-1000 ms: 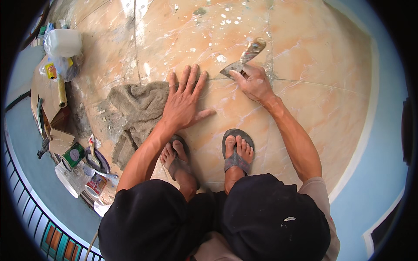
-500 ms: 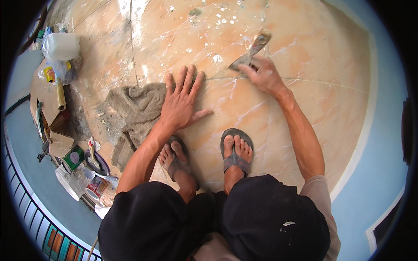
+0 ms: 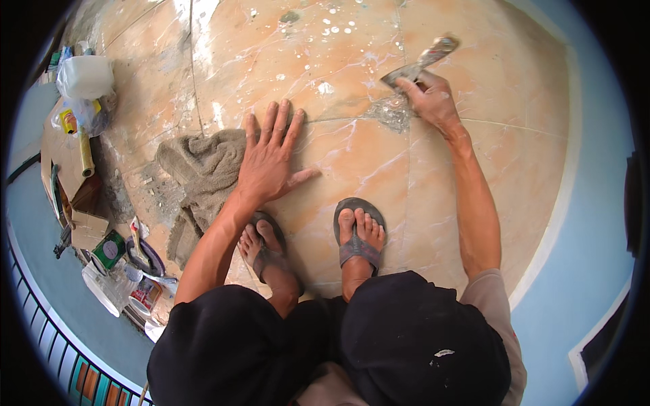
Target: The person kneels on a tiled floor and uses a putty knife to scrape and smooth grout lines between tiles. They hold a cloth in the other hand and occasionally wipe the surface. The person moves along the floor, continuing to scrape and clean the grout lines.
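My right hand (image 3: 433,103) is closed around a scraper (image 3: 428,58) with a stained handle and a flat metal blade. Its blade points left over the tiled floor (image 3: 352,166), and whether it touches the tile I cannot tell. Just below the blade, grey residue (image 3: 391,115) lies along the tile joint. My left hand (image 3: 271,155) rests flat on the floor with its fingers spread, beside a crumpled brown towel (image 3: 203,166). White paint spots (image 3: 332,27) dot the tiles farther off.
Along the left wall stand a white plastic container in a clear bag (image 3: 87,76), a cardboard box (image 3: 89,230), a green can (image 3: 108,249) and a paintbrush (image 3: 139,237). My sandalled feet (image 3: 359,237) are close below my hands. A blue wall (image 3: 589,196) curves along the right.
My right hand has moved the scraper away and to the right, uncovering the grey residue on the joint. My left hand stays planted; the whole view has shifted slightly.
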The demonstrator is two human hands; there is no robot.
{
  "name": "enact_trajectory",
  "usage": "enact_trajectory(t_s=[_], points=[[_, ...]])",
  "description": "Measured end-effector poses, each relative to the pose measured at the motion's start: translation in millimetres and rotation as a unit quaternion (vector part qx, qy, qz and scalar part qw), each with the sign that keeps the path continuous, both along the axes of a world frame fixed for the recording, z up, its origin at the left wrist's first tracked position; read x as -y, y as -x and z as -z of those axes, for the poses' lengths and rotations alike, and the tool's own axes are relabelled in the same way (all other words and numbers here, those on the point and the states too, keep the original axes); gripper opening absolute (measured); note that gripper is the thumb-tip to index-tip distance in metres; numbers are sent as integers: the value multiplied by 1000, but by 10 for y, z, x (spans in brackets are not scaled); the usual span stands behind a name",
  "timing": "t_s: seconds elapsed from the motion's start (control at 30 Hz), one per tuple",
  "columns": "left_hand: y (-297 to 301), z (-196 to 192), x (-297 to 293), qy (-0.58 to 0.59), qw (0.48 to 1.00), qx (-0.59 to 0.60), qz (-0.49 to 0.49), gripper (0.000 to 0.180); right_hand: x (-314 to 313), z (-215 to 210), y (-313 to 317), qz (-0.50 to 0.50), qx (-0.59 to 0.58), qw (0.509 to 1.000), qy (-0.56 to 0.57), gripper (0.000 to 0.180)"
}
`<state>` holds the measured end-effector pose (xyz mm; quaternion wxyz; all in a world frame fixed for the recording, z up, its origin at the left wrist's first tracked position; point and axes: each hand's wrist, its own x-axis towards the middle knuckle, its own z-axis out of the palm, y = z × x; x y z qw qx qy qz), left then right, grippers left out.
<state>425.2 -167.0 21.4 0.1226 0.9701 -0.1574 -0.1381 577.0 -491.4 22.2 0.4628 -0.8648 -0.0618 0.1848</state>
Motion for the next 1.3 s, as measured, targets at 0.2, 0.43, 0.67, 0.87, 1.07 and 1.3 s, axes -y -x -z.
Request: enact_trajectory(t_s=[0.2,0.43,0.67,0.87,1.07,1.3], points=[[-11,-5,24,-7,1000,-10,-1,117,118,226,212,45,0,999,-14,21],[-5,-15,19,-11,1000,-10,0,117,464,69,216,64,-109,991,-51,20],[-7,-10,12,-18,1000,-9,-2,117,375,-244,-21,-31,-145,988,42,23],[-4,-9,6,-12,1000,-4,1,116,379,-290,-97,-51,-161,985,23,24],[0,4,3,-15,1000,-4,1,115,379,-202,-175,-67,-141,988,9,22],[1,15,9,-10,1000,3,3,116,266,-184,-323,-153,-138,977,53,24]])
